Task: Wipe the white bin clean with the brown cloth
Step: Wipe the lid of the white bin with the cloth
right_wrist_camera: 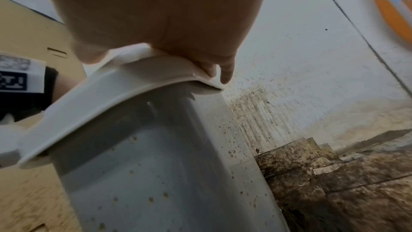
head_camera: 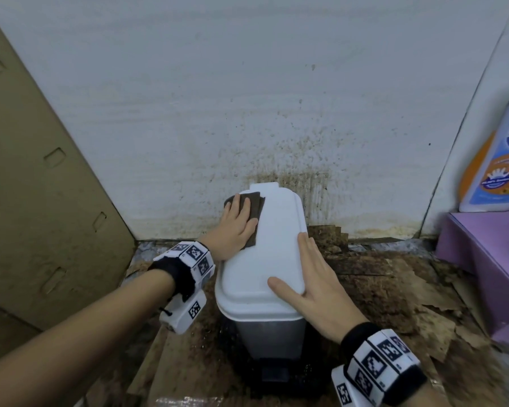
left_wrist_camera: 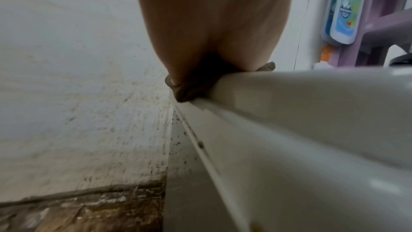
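The white bin (head_camera: 272, 259) stands against the wall with its lid down. My left hand (head_camera: 236, 227) lies flat on the brown cloth (head_camera: 258, 206) and presses it onto the lid's far left part. In the left wrist view the cloth (left_wrist_camera: 189, 91) bunches over the lid's edge (left_wrist_camera: 312, 94) under the palm (left_wrist_camera: 211, 24). My right hand (head_camera: 315, 284) rests flat on the lid's right edge, thumb on top, fingers straight along the rim. The right wrist view shows this hand (right_wrist_camera: 167, 15) on the lid (right_wrist_camera: 111, 98). Brown specks dot the grey bin body (right_wrist_camera: 144, 165).
Tan cardboard (head_camera: 41, 186) leans at the left. At the right stands a purple stool (head_camera: 488, 259) with an orange and blue bottle (head_camera: 494, 160) on it. The wall (head_camera: 291, 160) behind the bin is spattered brown. Torn, dirty cardboard (head_camera: 409, 295) covers the floor.
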Demonstrator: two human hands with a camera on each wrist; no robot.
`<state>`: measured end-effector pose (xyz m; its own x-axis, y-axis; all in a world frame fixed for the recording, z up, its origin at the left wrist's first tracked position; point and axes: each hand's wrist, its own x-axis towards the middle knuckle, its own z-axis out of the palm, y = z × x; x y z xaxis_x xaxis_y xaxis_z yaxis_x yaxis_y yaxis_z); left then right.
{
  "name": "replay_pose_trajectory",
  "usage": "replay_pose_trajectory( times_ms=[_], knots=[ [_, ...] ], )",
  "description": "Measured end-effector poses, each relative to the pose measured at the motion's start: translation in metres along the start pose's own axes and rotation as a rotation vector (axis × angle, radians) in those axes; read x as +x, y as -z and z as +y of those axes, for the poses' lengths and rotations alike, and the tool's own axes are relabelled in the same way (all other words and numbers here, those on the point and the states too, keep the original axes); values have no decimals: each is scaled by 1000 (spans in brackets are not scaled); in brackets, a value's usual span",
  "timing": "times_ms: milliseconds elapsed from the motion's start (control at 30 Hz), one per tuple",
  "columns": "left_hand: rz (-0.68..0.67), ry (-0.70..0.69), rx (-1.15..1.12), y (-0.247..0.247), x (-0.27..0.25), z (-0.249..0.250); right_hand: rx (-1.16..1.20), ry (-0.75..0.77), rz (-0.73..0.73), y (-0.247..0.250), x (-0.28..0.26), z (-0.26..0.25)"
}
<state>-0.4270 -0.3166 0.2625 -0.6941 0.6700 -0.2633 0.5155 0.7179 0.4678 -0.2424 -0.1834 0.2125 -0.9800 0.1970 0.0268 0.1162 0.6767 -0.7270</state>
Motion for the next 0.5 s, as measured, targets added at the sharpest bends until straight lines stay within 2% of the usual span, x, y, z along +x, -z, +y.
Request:
replay_pose_trajectory(
  times_ms=[267,500],
  knots=[
    [52,-24,0,-13,-6,-11,-105,55,-30,13,-2,7],
    [66,-32,-30,-34,-54,-5,-82,61,-5,7,-4,12]
  ],
)
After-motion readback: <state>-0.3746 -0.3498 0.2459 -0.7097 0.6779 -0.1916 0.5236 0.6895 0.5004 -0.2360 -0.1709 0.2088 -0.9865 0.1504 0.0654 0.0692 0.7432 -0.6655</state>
